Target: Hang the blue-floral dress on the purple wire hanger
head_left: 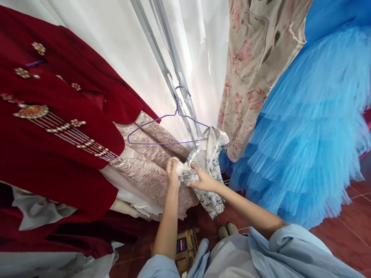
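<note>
A small white garment with a blue-and-yellow floral print [211, 197] hangs by one shoulder from the right end of a thin purple hanger [156, 143]. The hanger's left side is bare, and its hook rests on a grey metal stand. My left hand [173, 172] is closed on a bunched part of the garment, below the hanger's bottom bar. Just to the right, my right hand [204, 180] grips the same gathered cloth between thumb and fingers. Exactly which part of the garment is bunched between my hands cannot be made out.
Dark red velvet garments [72, 150] with beaded trim and a pink brocade skirt [145, 166] hang at left. A beige floral dress [240, 85] and a blue tulle dress [304, 127] hang at right. The metal stand [158, 46] rises before white drapes; a wooden stool [187, 247] stands below.
</note>
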A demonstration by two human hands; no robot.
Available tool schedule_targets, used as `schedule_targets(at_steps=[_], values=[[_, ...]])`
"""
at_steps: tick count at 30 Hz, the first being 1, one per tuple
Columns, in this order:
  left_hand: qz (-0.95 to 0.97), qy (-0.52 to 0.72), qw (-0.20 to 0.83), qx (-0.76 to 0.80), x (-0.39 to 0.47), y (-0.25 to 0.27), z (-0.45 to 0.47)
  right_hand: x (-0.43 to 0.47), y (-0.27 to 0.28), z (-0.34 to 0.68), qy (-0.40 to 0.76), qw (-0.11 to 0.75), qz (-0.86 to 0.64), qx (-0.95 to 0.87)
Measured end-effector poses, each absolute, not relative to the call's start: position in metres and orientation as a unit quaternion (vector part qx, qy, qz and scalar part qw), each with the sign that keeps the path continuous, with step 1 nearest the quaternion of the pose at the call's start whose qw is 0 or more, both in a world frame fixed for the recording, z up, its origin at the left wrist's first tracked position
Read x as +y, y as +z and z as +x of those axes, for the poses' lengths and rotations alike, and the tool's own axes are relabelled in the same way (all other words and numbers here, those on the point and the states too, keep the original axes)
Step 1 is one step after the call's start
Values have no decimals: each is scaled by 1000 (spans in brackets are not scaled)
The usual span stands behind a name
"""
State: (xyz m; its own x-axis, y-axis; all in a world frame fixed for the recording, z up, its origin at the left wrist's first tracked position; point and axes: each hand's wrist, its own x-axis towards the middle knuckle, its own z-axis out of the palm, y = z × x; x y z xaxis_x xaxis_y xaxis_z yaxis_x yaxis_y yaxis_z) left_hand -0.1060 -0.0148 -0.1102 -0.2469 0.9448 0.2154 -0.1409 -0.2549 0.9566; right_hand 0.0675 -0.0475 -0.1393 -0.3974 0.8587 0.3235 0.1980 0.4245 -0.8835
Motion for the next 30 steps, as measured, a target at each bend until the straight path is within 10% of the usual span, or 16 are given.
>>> schedule_targets(at_steps=[6, 12, 18, 30], values=[[684, 420, 427, 416, -46, -95, -65, -51, -97, 125, 449, 248, -319, -797], [725, 195, 540, 381, -81, -129, -33, -33, -38, 217, 382, 338, -301, -806], [656, 415, 401, 486, -97, -162, 14, -20, 6, 214, 389, 345, -257, -814], [586, 409, 372, 592, -110, -184, -25, 28, 10, 250, 353, 409, -357, -762]])
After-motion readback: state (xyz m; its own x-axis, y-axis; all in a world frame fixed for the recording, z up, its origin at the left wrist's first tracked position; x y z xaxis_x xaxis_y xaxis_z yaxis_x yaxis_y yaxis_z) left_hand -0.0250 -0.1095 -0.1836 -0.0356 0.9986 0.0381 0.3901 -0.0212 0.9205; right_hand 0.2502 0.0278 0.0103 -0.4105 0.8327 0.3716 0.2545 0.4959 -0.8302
